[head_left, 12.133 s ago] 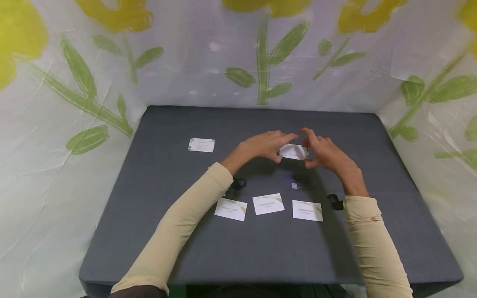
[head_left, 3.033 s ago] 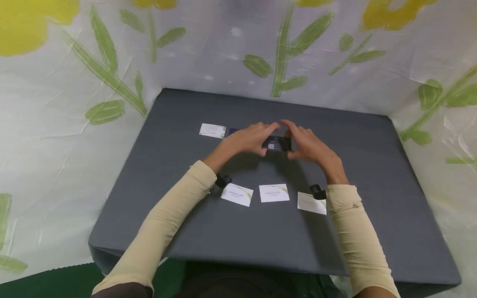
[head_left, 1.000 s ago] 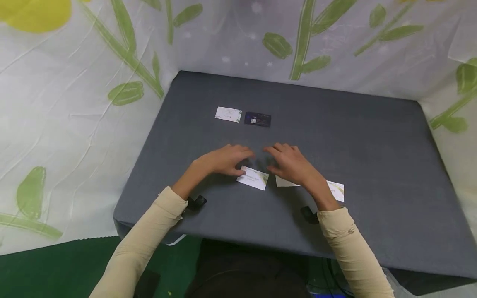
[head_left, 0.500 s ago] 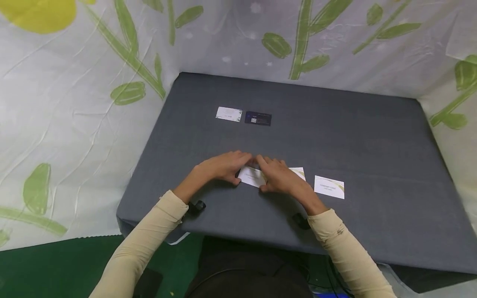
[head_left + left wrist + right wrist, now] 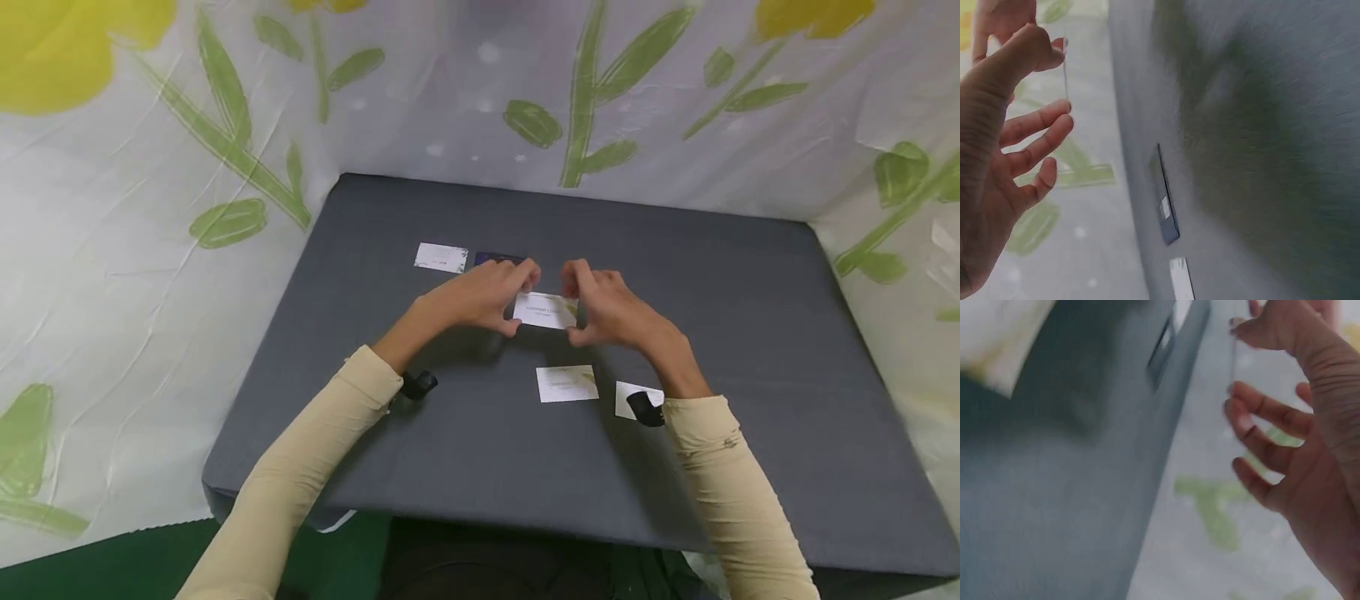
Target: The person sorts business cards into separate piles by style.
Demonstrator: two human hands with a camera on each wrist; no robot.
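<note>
Both hands hold one white business card (image 5: 545, 310) with a green swoosh just above the grey table (image 5: 750, 333). My left hand (image 5: 517, 297) pinches its left end between thumb and fingers. My right hand (image 5: 580, 304) pinches its right end the same way. In the left wrist view the card (image 5: 1065, 69) shows edge-on at the fingertips (image 5: 1054, 56). The right wrist view also shows the card (image 5: 1233, 359) as a thin edge.
Two more white cards (image 5: 567, 383) (image 5: 624, 397) lie on the table nearer to me, the right one partly behind the wrist camera (image 5: 645, 408). Far left lie a white card (image 5: 441, 257) and a dark card (image 5: 497, 257) side by side. Leaf-print sheeting (image 5: 150, 208) surrounds the table.
The hands have picked the leftmost card of the near row off the table and carried it away from me, toward the far cards. Two cards stay in the near row.
</note>
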